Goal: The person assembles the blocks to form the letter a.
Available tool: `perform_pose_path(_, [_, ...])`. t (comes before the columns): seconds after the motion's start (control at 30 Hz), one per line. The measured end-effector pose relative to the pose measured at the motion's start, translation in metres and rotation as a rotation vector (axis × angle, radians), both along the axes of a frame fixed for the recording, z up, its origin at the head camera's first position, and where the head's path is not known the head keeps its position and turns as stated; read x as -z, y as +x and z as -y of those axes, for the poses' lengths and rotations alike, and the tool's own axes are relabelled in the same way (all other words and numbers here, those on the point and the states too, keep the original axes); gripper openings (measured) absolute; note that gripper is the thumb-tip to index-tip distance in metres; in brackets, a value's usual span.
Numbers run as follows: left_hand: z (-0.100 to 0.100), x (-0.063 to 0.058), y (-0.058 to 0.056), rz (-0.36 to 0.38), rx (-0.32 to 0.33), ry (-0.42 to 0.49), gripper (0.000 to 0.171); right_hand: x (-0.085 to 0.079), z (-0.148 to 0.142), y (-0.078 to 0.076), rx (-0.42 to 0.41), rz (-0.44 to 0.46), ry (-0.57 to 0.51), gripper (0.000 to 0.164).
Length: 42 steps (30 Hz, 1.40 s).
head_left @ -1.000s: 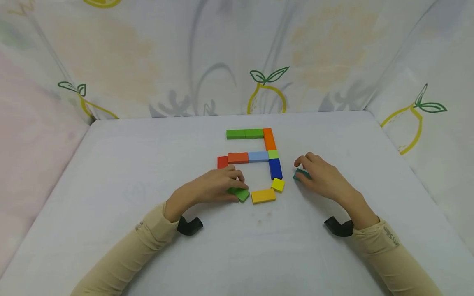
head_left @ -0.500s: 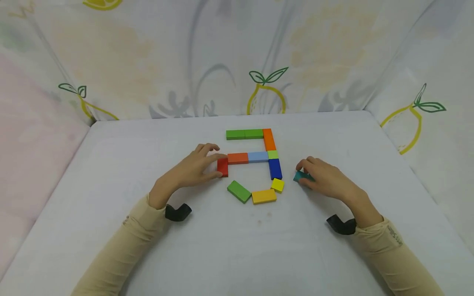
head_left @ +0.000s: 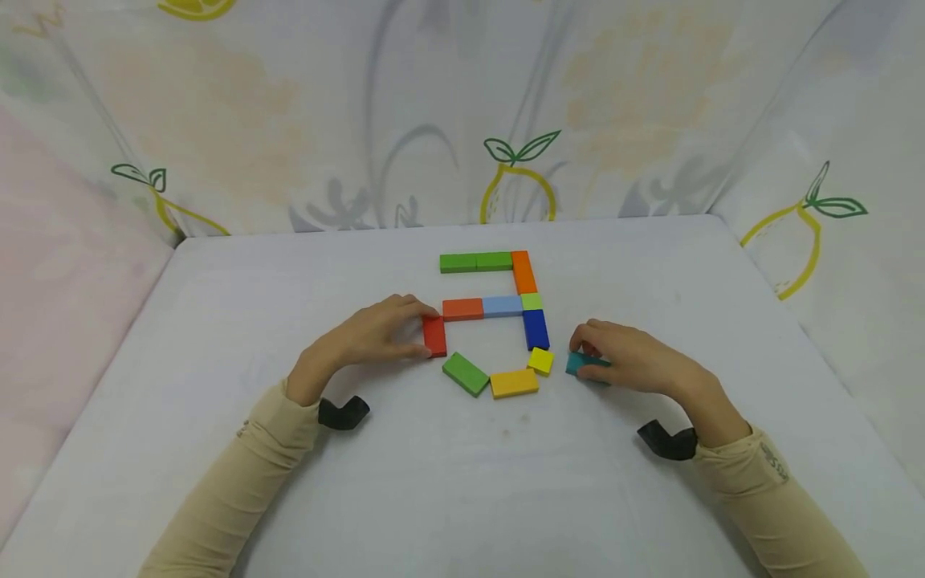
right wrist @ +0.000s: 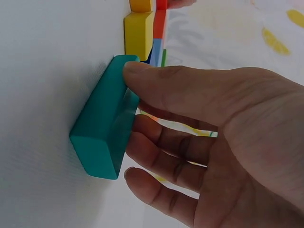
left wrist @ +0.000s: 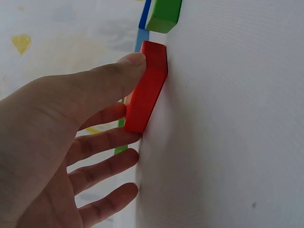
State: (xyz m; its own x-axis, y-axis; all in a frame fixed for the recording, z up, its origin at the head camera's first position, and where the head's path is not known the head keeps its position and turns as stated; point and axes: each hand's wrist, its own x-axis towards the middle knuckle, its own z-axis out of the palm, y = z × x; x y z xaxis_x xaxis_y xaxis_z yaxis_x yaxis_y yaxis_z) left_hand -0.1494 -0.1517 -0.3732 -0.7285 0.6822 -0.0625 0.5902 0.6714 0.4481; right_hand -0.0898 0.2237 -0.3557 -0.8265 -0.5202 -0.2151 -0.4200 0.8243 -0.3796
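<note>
My left hand point(head_left: 376, 333) pinches a red block point(head_left: 434, 336) between thumb and fingers at the left end of the block figure. In the left wrist view the thumb presses the near end of the same red block point(left wrist: 149, 88), while the lower fingers spread below it. On the right, my right hand point(head_left: 636, 357) holds a teal block point(right wrist: 107, 118) with the thumb on one long side and the fingers on the other. Close to its left lies a small yellow block point(head_left: 540, 361). Between the hands, a green block point(head_left: 466, 374) lies slanted, its corner at an orange-yellow block point(head_left: 515, 384).
Beyond, blocks lie end to end on the white cloth point(head_left: 462, 482): two green ones point(head_left: 475, 262), an orange one point(head_left: 523, 273), an orange-red one point(head_left: 462, 309), a light blue one point(head_left: 502, 306), a lime one point(head_left: 531, 301) and a dark blue one point(head_left: 535, 329).
The left hand let go of the green block, moved up-left to the red block and shifted it slightly nearer. The right hand, with the teal block, moved a little left and nearer.
</note>
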Motion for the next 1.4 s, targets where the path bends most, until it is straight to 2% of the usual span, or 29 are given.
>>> perform_pose_path(0.5, [-0.0035, 0.0025, 0.0052, -0.049, 0.008, 0.001, 0.053, -0.0014, 0.0048, 0.0040, -0.035, 0.040, -0.040, 0.026])
perform_pose_path(0.73, [-0.0032, 0.0024, 0.0056, -0.048, 0.003, -0.019, 0.051, -0.0027, 0.0056, 0.0049, -0.031, 0.033, -0.031, 0.027])
perform_pose_path(1.4, [-0.0018, 0.0021, 0.0049, -0.040, 0.004, -0.001, 0.052, -0.0005, 0.0080, 0.0045, -0.041, -0.021, -0.037, 0.027])
